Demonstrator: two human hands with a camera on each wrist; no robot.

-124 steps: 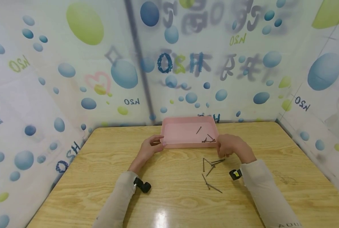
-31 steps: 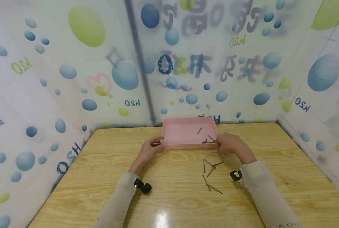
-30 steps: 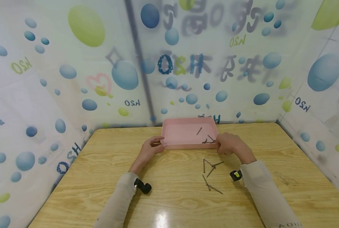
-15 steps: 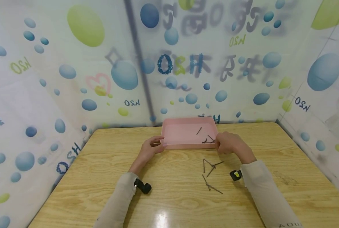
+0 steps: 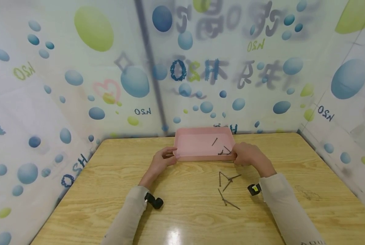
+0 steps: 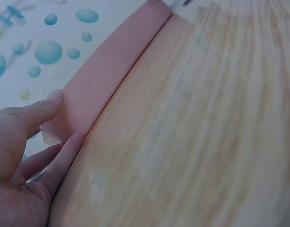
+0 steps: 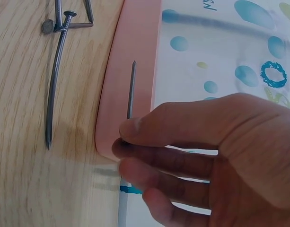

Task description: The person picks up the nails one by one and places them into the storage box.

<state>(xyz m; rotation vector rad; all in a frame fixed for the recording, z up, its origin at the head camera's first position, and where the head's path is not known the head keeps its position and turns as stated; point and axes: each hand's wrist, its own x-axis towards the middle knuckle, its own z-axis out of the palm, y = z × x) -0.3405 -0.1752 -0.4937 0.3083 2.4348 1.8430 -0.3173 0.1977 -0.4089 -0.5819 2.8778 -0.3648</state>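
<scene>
The shallow pink tray (image 5: 193, 144) stands at the back of the wooden table. My left hand (image 5: 160, 164) holds its near left corner, thumb and fingertips against the walls in the left wrist view. At the tray's near right corner, my right hand (image 5: 250, 157) pinches a steel nail (image 7: 131, 90) near its head between thumb and index finger. The nail's point sticks out along the tray's front wall. Inside the tray, one nail (image 5: 214, 141) lies apart from several others bunched in the near right corner, partly hidden by the hand.
Several loose nails (image 5: 220, 179) lie on the table (image 5: 182, 194) in front of the right hand, some crossing. A patterned wall covering (image 5: 185, 109) rises directly behind the tray, with more covering along both sides.
About four seconds ago my right hand was lower, fingers at the nails on the table. It has risen with one nail, now close to the tray's front wall. My left hand has stayed put.
</scene>
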